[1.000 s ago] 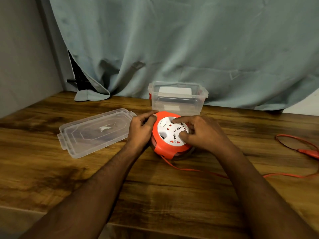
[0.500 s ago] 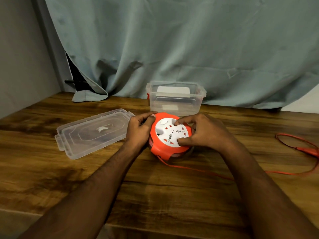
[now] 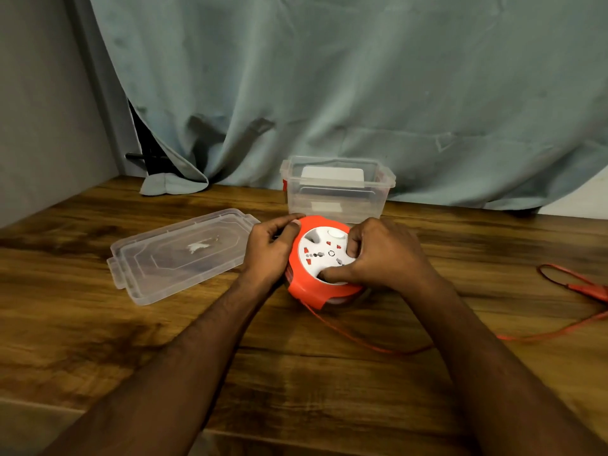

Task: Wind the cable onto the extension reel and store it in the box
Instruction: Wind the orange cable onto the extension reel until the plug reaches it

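Right hand (image 3: 385,255) hides part of reel (image 3: 316,258); cable (image 3: 378,343) perhaps partly wound.

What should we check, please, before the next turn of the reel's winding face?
1. Reel steadied: ok. The left hand grips the orange reel at its left rim.
2. Winding grip: ok. The right hand has its fingers curled into the white face.
3. Cable path: ok. The orange cable leaves the reel's near edge and runs right over the table, no snag visible.
4. Winding finished: not ok. Loose cable and its plug end still lie at the far right.
5. Box ready: ok. The clear box stands open behind the reel; its lid lies to the left.
6. Room in box: cannot tell.
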`<state>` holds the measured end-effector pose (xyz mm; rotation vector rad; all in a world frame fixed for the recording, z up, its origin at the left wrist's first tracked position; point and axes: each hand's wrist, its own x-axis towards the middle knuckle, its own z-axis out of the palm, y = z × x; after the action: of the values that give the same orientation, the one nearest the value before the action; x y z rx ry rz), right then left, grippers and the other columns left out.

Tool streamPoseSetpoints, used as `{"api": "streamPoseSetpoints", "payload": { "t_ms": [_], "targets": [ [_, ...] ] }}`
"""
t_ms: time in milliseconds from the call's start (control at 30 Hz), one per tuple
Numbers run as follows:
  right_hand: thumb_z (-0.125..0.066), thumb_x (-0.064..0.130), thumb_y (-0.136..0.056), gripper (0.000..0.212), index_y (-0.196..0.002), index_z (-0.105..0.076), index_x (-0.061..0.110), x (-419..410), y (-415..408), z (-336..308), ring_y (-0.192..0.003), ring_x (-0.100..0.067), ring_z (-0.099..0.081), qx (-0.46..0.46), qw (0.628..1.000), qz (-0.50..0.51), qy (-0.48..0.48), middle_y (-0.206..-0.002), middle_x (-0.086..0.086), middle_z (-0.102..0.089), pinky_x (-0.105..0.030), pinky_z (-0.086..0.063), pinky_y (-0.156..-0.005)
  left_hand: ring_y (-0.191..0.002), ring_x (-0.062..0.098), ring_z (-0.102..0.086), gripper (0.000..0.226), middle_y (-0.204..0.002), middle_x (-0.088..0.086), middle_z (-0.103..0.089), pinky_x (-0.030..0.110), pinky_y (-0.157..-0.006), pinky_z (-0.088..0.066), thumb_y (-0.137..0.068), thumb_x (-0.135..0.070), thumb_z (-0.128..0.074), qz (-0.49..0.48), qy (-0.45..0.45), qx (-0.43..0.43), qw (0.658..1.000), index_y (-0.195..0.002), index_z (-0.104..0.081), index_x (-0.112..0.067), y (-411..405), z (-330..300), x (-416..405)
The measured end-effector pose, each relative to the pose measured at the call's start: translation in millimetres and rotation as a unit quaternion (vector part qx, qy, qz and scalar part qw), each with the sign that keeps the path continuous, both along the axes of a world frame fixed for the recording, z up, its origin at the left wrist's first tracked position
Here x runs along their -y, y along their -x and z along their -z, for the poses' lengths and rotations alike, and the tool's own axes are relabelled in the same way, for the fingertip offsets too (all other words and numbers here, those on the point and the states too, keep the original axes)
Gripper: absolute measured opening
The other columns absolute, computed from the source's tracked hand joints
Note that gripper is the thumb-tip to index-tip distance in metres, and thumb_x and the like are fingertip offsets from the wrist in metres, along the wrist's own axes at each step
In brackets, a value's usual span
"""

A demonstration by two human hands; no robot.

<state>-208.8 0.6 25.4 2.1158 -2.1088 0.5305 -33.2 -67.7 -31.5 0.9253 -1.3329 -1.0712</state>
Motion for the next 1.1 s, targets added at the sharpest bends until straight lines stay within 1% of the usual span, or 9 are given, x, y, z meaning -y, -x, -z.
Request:
{"api": "streamPoseSetpoints", "payload": {
  "t_ms": [133, 267, 333, 400, 433, 533, 733, 900, 1100],
  "targets": [
    [-0.068, 0.09, -0.052, 0.069, -0.066, -0.057, 0.023, 4.0, -5.3, 3.6, -0.075, -0.015, -0.061, 0.006, 1.0, 0.01, -0.001, -0.073, 0.008, -0.064, -0.031, -0.041, -0.062, -0.105, 0.032, -0.079, 0.024, -0.111, 0.011, -0.081, 0.045, -0.089, -0.066, -0.109, -0.014, -0.056, 0.005, 0.0, -0.003, 1.0, -0.12, -0.077, -0.015, -0.4, -0.4, -0.8],
    [-0.07, 0.087, -0.057, 0.07, -0.061, -0.063, 0.017, 1.4, -1.8, 3.4, -0.065, -0.011, -0.06, 0.033, 0.999, -0.011, -0.002, -0.06, 0.006, -0.062, -0.031, -0.044, -0.057, -0.105, 0.029, -0.079, 0.028, -0.114, 0.012, -0.081, 0.048, -0.092, -0.066, -0.108, -0.015, -0.056, 0.002, -0.003, -0.002, 1.0, -0.127, -0.076, -0.008, -0.6, 1.6, 1.5],
    [-0.073, 0.075, -0.07, 0.056, -0.067, -0.068, 0.019, -1.3, 5.2, 2.0, -0.062, -0.007, -0.058, 0.041, 0.999, -0.034, 0.007, -0.059, 0.008, -0.062, -0.027, -0.036, -0.052, -0.103, 0.029, -0.08, 0.028, -0.114, 0.011, -0.082, 0.049, -0.092, -0.066, -0.108, -0.015, -0.056, 0.0, -0.004, -0.005, 1.0, -0.127, -0.076, -0.008, -0.3, 2.2, 2.4],
    [-0.076, 0.051, -0.079, 0.023, -0.084, -0.071, 0.029, -2.6, 14.9, 0.0, -0.063, -0.01, -0.059, 0.065, 0.996, -0.06, 0.025, -0.062, 0.009, -0.061, -0.024, -0.035, -0.053, -0.103, 0.03, -0.08, 0.027, -0.112, 0.011, -0.082, 0.049, -0.092, -0.065, -0.108, -0.013, -0.056, -0.001, -0.004, -0.012, 1.0, -0.125, -0.077, -0.009, 0.3, 2.7, 3.2],
    [-0.077, 0.04, -0.078, 0.02, -0.096, -0.07, 0.034, -3.0, 19.0, -1.6, -0.064, -0.012, -0.059, 0.072, 0.994, -0.074, 0.03, -0.063, 0.007, -0.061, -0.024, -0.036, -0.054, -0.104, 0.032, -0.079, 0.026, -0.111, 0.011, -0.082, 0.049, -0.093, -0.065, -0.108, -0.012, -0.056, -0.001, -0.004, -0.015, 1.0, -0.124, -0.077, -0.009, 0.4, 2.9, 3.5],
    [-0.075, 0.03, -0.077, 0.043, -0.117, -0.066, 0.045, -2.4, 26.6, -1.7, -0.064, -0.011, -0.059, 0.066, 0.992, -0.111, 0.004, -0.063, 0.005, -0.061, -0.025, -0.039, -0.056, -0.106, 0.034, -0.078, 0.026, -0.112, 0.012, -0.082, 0.051, -0.095, -0.064, -0.107, -0.011, -0.057, 0.006, -0.007, -0.017, 1.0, -0.124, -0.077, -0.009, 0.2, 1.7, 2.9],
    [-0.063, 0.041, -0.072, 0.064, -0.133, -0.056, 0.062, -4.1, 29.5, -5.4, -0.06, -0.006, -0.056, 0.058, 0.986, -0.152, -0.023, -0.062, 0.019, -0.06, -0.033, -0.048, -0.056, -0.109, 0.037, -0.077, 0.026, -0.113, 0.014, -0.081, 0.044, -0.093, -0.064, -0.106, -0.008, -0.058, 0.024, -0.011, -0.023, 0.999, -0.123, -0.077, -0.007, 1.4, 2.9, 5.2],
    [-0.074, 0.028, -0.084, 0.056, -0.129, -0.061, 0.059, -8.7, 30.6, -13.9, -0.061, -0.001, -0.051, 0.045, 0.98, -0.17, -0.096, -0.059, 0.048, -0.049, -0.022, -0.038, -0.056, -0.102, 0.039, -0.079, 0.025, -0.109, 0.016, -0.082, 0.047, -0.09, -0.065, -0.106, -0.01, -0.059, 0.057, -0.015, 0.023, 0.998, -0.12, -0.079, -0.009, 0.8, 5.8, 8.5],
    [-0.082, 0.03, -0.08, 0.056, -0.129, -0.064, 0.052, -9.9, 31.2, -18.9, -0.061, 0.005, -0.052, 0.078, 0.975, -0.161, -0.133, -0.055, 0.051, -0.046, -0.016, -0.037, -0.058, -0.097, 0.035, -0.08, 0.024, -0.107, 0.015, -0.083, 0.043, -0.084, -0.066, -0.106, -0.013, -0.059, 0.066, -0.025, 0.033, 0.997, -0.12, -0.079, -0.01, 0.5, 6.0, 8.9]
  ]
}}
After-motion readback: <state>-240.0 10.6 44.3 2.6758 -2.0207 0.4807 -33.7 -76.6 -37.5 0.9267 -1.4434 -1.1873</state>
